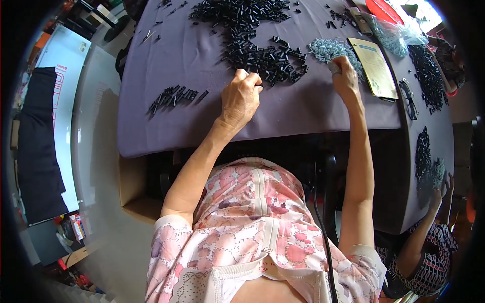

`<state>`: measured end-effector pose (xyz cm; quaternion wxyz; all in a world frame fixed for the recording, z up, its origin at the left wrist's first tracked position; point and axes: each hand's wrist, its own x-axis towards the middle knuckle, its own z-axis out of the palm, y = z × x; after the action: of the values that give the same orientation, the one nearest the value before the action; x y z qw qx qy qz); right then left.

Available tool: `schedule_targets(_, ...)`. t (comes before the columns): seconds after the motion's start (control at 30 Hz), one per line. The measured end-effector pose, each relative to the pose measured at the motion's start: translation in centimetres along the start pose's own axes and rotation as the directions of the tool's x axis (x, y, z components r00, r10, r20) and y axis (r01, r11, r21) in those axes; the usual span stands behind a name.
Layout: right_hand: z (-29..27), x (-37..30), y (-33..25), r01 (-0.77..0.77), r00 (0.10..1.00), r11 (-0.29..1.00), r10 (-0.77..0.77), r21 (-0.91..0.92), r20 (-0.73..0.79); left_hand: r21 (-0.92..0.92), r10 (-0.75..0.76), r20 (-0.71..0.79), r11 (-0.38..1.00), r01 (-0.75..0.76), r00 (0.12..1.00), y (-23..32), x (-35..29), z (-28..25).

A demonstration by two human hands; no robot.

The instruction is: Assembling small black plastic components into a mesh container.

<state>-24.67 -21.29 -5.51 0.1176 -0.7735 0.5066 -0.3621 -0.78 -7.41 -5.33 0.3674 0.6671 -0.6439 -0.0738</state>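
Observation:
A large heap of small black tube-shaped parts (277,59) lies on the purple-grey cloth of the table. At its near edge is my left hand (239,98), thumb and fingers pinched together; what they hold, if anything, is hidden. To the right, a smaller heap of clear, pale small parts (327,49) lies beside the black ones. My right hand (346,81) is closed at the near side of that heap, with a grey covering on one finger. Its fingertips hide whatever is in them. Left of my left hand, a loose group of black parts (177,96) lies apart from the heap.
A yellowish printed sheet (373,68) and eyeglasses (409,99) lie right of my right hand. Behind are a clear plastic bag (396,38) and a red basket (384,10). At the right, a co-worker's hand (437,197) is near more parts. An open cardboard box (136,192) stands under the table's left side.

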Motion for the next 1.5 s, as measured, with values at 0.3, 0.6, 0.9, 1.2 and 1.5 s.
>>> schedule_targets(0.3, 1.5, -3.4, -12.6, 0.043, 0.927, 0.927, -0.175, 0.372, 0.330, -0.134, 0.023, -0.144, 0.990, -0.042, 0.989, -1.2, -2.9, -1.9)
schedule_targets(0.6, 3.7, -6.6, -14.5, 0.025, 0.904, 0.879, -0.224, 0.476, 0.365, -0.432, -0.135, -0.119, 0.899, 0.072, 0.984, -1.0, -4.4, -2.5)
schedule_targets(0.9, 4.1, -7.3, -14.5, 0.014, 0.898, 0.855, -0.239, 0.518, 0.370, -0.331, -0.036, -0.158, 0.944, -0.019, 0.987, -1.1, -4.8, -2.0)
schedule_targets(1.2, 4.7, -6.3, -13.2, -0.211, 0.844, 0.792, -0.149, 0.574, 0.516, -0.602, -0.115, -0.042, 0.796, 0.067, 0.992, -1.5, -5.3, -2.5)
schedule_targets(1.5, 6.2, -3.8, -15.0, 0.154, 0.882, 0.907, -0.305, 0.392, 0.360, -0.838, -0.346, -0.026, 0.519, 0.168, 0.938, -2.7, -4.9, -2.1)
